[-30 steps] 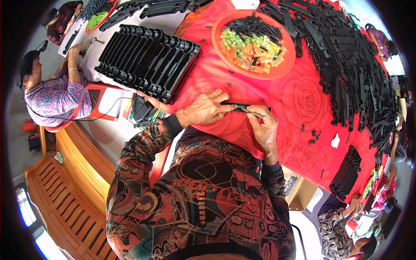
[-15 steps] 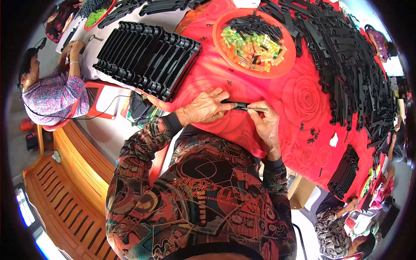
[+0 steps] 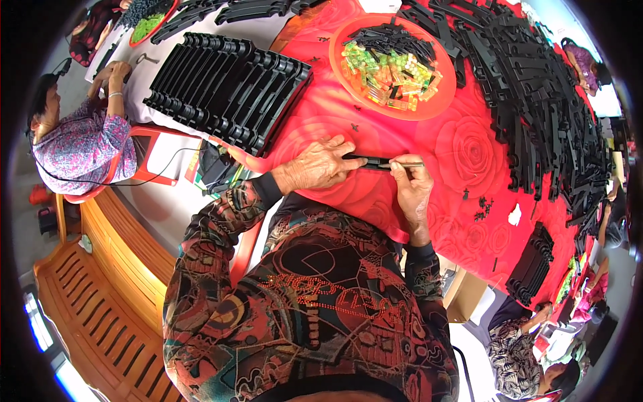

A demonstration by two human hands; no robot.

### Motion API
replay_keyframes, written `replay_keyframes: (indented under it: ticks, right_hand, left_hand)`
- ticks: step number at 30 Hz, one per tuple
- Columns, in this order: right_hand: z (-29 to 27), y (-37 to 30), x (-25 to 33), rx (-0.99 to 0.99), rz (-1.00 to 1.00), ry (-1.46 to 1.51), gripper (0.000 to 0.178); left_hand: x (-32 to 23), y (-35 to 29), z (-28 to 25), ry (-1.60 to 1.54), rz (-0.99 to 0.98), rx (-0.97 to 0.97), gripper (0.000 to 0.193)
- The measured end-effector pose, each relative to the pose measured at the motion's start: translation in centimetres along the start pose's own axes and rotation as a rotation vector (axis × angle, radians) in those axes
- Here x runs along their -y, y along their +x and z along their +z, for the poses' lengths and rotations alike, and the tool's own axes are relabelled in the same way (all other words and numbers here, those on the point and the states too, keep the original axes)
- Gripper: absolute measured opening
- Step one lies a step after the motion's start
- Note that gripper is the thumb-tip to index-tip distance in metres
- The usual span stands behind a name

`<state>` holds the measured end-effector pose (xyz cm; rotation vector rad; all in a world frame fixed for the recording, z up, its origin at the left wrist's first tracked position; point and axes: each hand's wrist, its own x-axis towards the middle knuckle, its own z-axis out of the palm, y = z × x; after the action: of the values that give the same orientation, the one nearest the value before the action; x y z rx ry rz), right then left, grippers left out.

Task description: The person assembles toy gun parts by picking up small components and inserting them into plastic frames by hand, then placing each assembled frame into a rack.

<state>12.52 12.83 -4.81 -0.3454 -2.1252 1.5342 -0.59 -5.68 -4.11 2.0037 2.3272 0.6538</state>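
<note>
My left hand (image 3: 318, 166) is closed on a narrow black plastic part (image 3: 372, 161) at the table's near edge, its fingertips pressing the part's left end. From the right, my right hand (image 3: 413, 184) pinches a slim, dull metallic tool (image 3: 408, 165) between thumb and fingers. Its tip reaches the right end of the black part; whether they touch is too small to tell. Straight beyond my hands stands an orange-red plastic bowl (image 3: 439, 107). Clear green and orange small pieces (image 3: 392, 77) fill its near side, and thin black strips (image 3: 395, 43) lie heaped at its far side.
A row of long black parts (image 3: 228, 90) is stacked at the left. A large pile of black parts (image 3: 536, 100) covers the right side, with a smaller stack (image 3: 531, 264) nearer. Black bits (image 3: 483, 209) dot the red tablecloth (image 3: 462, 144). Co-workers sit around; a wooden bench (image 3: 107, 315) stands lower left.
My right hand has shifted slightly right with the slim tool, away from the middle of the black part. The left hand keeps its place and its hold.
</note>
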Motion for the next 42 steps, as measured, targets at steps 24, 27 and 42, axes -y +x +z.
replay_keyframes:
  ticks: [24, 27, 42]
  right_hand:
    - [0.2, -0.7, -0.9, -0.09, 0.077, 0.244, 0.008]
    - [0.5, -0.7, -1.3, -0.126, 0.076, 0.185, 0.008]
    - [0.9, -0.1, -0.8, -0.121, 0.018, 0.049, 0.009]
  left_hand:
    - [-0.2, 0.4, 0.0, 0.008, -0.016, 0.009, 0.043]
    - [-0.3, 0.5, -0.2, 0.015, -0.007, -0.009, 0.042]
    - [0.2, 1.2, -0.3, -0.085, -0.004, 0.149, 0.048]
